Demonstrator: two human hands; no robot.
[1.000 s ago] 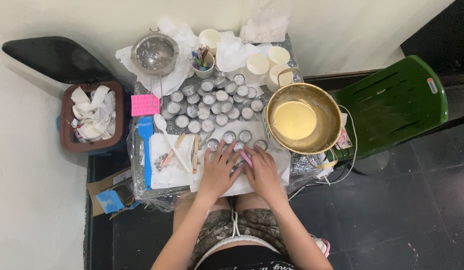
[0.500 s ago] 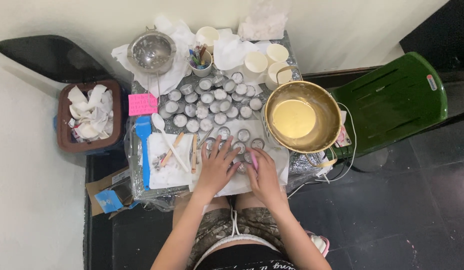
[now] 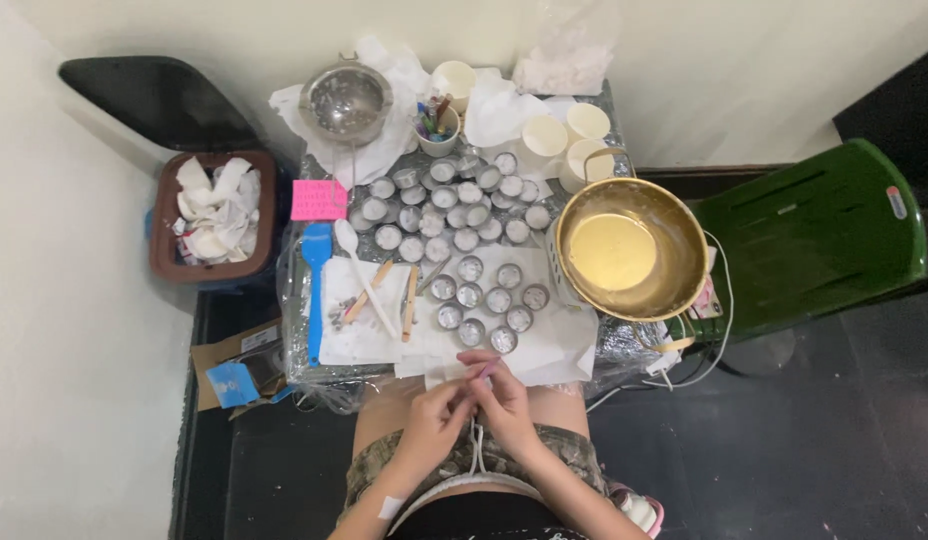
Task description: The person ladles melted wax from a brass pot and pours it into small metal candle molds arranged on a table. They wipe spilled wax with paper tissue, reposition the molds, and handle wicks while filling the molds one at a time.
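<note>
Hands together at the bench [image 3: 314,365] edge: your left hand [image 3: 432,418] and right hand [image 3: 501,400] pinch a small pink stick [image 3: 489,369] beside small round silver cups [image 3: 484,300].

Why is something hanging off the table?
A white cord dangles loose over the table's right edge, beside the round brass bowl of yellow liquid, which overhangs that edge. The brown bin on the left brims with crumpled white paper. Nothing looks spilled.
</note>
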